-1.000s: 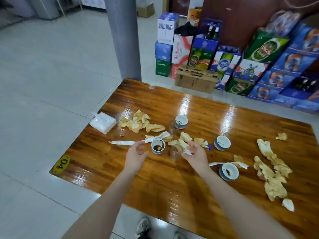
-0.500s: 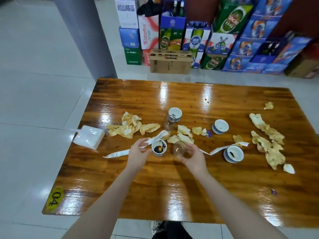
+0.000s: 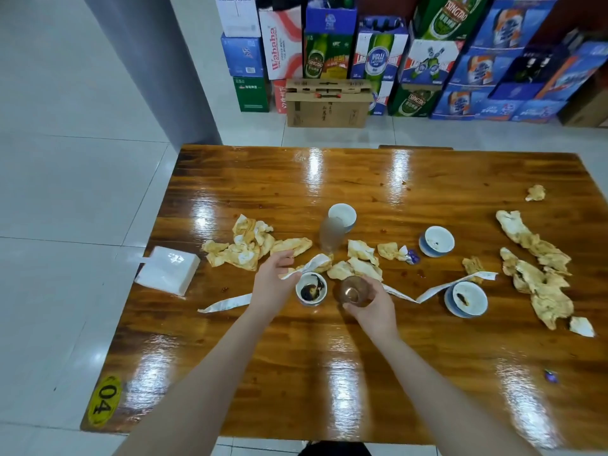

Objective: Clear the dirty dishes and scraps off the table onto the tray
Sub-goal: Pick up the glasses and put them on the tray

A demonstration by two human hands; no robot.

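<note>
– The right hand (image 3: 373, 307) clasps the glass (image 3: 353, 291), at three o'clock of the sauce bowl (image 3: 311, 292).
– And the left hand (image 3: 273, 281) curls over the paper strip (image 3: 227, 302) (grip unclear); a careless sweep could tip that bowl.
</note>
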